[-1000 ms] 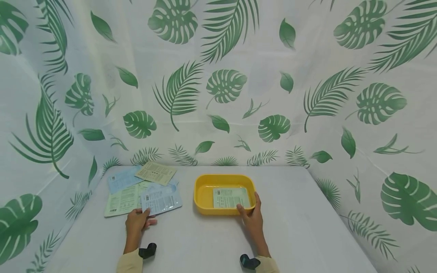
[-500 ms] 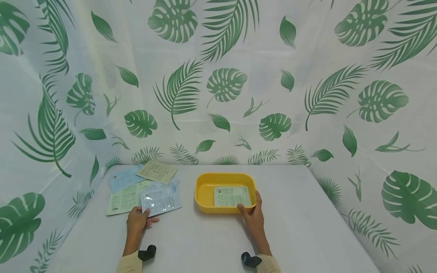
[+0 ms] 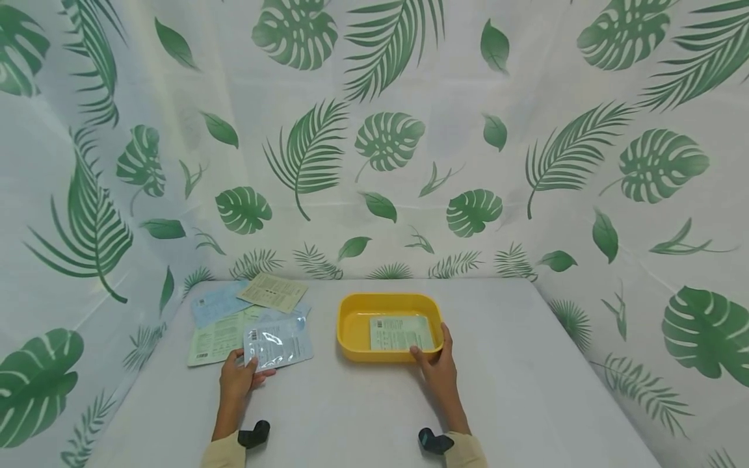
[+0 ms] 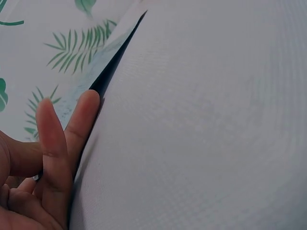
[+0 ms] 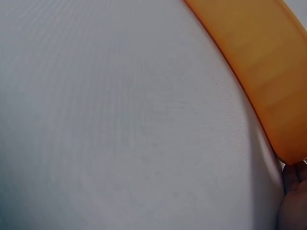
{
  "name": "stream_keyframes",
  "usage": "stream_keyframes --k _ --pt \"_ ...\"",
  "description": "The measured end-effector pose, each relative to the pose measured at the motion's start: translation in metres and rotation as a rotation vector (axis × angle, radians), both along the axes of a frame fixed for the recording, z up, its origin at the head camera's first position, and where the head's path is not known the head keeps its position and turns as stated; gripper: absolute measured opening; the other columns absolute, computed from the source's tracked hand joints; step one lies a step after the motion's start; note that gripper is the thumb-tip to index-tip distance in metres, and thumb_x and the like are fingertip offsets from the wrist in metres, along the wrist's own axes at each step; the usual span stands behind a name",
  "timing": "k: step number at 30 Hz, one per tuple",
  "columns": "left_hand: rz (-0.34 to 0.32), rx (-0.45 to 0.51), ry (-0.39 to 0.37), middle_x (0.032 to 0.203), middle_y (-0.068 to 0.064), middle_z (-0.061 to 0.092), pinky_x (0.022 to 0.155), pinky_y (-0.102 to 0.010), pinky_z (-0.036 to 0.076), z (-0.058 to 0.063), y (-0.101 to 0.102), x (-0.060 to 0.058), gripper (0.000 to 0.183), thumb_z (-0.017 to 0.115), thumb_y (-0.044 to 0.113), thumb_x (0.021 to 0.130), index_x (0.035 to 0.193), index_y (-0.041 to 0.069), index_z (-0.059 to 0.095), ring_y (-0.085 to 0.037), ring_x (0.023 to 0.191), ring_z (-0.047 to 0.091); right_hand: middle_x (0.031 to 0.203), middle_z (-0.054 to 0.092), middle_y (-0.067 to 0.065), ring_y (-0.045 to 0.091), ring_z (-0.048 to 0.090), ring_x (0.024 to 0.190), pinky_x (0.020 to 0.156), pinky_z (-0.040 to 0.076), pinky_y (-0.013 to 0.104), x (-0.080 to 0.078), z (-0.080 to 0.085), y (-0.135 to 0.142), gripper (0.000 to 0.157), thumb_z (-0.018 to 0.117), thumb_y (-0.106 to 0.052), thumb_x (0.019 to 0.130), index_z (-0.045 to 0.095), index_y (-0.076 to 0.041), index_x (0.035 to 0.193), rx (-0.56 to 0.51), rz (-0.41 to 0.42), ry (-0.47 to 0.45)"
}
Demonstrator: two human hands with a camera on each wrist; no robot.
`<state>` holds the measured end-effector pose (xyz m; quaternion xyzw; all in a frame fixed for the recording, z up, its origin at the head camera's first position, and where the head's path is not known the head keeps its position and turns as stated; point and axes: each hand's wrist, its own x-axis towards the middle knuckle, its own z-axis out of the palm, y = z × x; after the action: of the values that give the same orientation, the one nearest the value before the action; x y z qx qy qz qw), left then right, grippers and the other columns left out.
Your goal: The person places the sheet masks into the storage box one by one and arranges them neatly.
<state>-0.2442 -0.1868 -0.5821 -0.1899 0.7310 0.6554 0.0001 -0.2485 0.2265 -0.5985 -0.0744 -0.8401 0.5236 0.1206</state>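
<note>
My left hand (image 3: 236,380) pinches the near left corner of a shiny light-blue packet (image 3: 277,344), thumb on top. In the left wrist view the fingers (image 4: 53,129) reach along a dark edge close over the white surface. My right hand (image 3: 440,370) grips the near right corner of a yellow rectangular tray (image 3: 351,355), with the thumb over its rim and the fingers on the outer side. Inside the tray lies a pale green packet (image 3: 398,333). The right wrist view shows the tray's outer wall (image 5: 259,62) and only part of the hand at the lower right.
Behind the held packet, other flat packets overlap in a pile: a green packet (image 3: 219,338), a blue packet (image 3: 216,305) and a beige packet (image 3: 273,292). They lie on a white table (image 3: 526,390). Leaf-patterned sheets (image 3: 386,214) stand along the back and both sides.
The whole head view has shifted slightly. The left hand still pinches the light-blue packet, whose near edge looks a little lifted, and the right hand keeps its grip on the tray.
</note>
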Motion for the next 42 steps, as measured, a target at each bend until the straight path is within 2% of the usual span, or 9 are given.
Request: stream_keyframes --k 5,9,13,20,24,28,32,38,42 --pt "-0.004 0.051 0.014 0.097 -0.019 0.071 0.060 -0.022 0.057 0.001 0.002 0.001 0.050 0.043 0.005 0.103 0.148 0.000 0.022 -0.015 0.067 0.073 0.164 0.014 0.013 0.035 0.017 0.150 0.119 0.018 0.055 0.000 -0.001 0.002 0.098 0.070 -0.046 0.088 0.003 -0.028 0.157 -0.012 0.014 -0.017" --pt "-0.004 0.148 0.024 0.103 -0.018 0.067 0.067 -0.024 0.058 0.004 0.005 -0.001 0.053 0.041 0.005 0.103 0.151 0.004 0.018 -0.017 0.072 0.074 0.164 0.015 0.013 0.035 0.018 0.150 0.118 0.019 0.056 0.001 0.000 0.003 0.098 0.071 -0.045 0.087 0.004 -0.028 0.157 -0.016 0.016 -0.014" --pt "-0.003 0.247 0.049 0.106 -0.010 0.063 0.073 -0.025 0.058 0.012 0.008 -0.005 0.054 0.042 0.004 0.103 0.152 0.007 0.018 -0.017 0.077 0.075 0.163 0.017 0.014 0.035 0.020 0.149 0.118 0.020 0.056 0.000 0.001 0.002 0.097 0.071 -0.043 0.087 0.006 -0.027 0.157 -0.016 0.008 -0.005" --pt "-0.033 0.309 0.079 0.101 0.000 0.069 0.072 -0.021 0.057 0.032 0.023 -0.010 0.053 0.045 0.006 0.103 0.150 0.010 0.021 -0.015 0.081 0.074 0.163 0.016 0.013 0.035 0.019 0.149 0.118 0.019 0.056 -0.002 0.000 0.002 0.099 0.071 -0.045 0.087 0.004 -0.027 0.157 -0.008 0.015 -0.003" --pt "-0.064 0.315 0.093 0.106 -0.002 0.070 0.070 -0.020 0.057 0.040 0.038 -0.012 0.053 0.048 0.006 0.101 0.149 0.008 0.024 -0.017 0.082 0.075 0.163 0.018 0.015 0.037 0.021 0.148 0.117 0.021 0.056 -0.002 -0.001 0.002 0.097 0.072 -0.043 0.087 0.007 -0.025 0.157 -0.009 0.001 0.005" --pt "-0.102 0.323 0.120 0.109 -0.009 0.071 0.067 -0.020 0.056 0.042 0.057 -0.016 0.049 0.049 0.004 0.101 0.145 0.007 0.030 -0.021 0.082 0.075 0.162 0.020 0.017 0.039 0.023 0.147 0.116 0.022 0.057 -0.001 0.000 0.003 0.097 0.072 -0.042 0.087 0.008 -0.023 0.157 0.003 -0.003 0.004" --pt "-0.164 0.268 0.145 0.111 -0.017 0.070 0.065 -0.022 0.057 0.045 0.079 -0.020 0.044 0.049 0.005 0.101 0.142 0.006 0.034 -0.024 0.082 0.075 0.162 0.019 0.017 0.039 0.022 0.148 0.117 0.022 0.057 -0.001 0.002 0.005 0.096 0.071 -0.043 0.088 0.007 -0.024 0.157 0.009 -0.002 -0.002" --pt "-0.261 0.181 0.126 0.118 -0.022 0.067 0.072 -0.035 0.059 0.050 0.106 -0.026 0.040 0.042 0.008 0.104 0.143 0.008 0.036 -0.027 0.084 0.074 0.162 0.018 0.018 0.040 0.021 0.148 0.116 0.022 0.059 0.001 0.003 0.005 0.096 0.071 -0.043 0.088 0.007 -0.024 0.157 -0.003 0.007 -0.002" --pt "-0.292 0.166 0.092 0.121 -0.026 0.064 0.071 -0.035 0.059 0.055 0.115 -0.025 0.041 0.038 0.009 0.105 0.146 0.005 0.032 -0.027 0.084 0.074 0.162 0.018 0.017 0.039 0.022 0.148 0.116 0.023 0.058 0.002 0.002 0.005 0.096 0.071 -0.043 0.088 0.007 -0.024 0.157 -0.005 0.007 -0.004"
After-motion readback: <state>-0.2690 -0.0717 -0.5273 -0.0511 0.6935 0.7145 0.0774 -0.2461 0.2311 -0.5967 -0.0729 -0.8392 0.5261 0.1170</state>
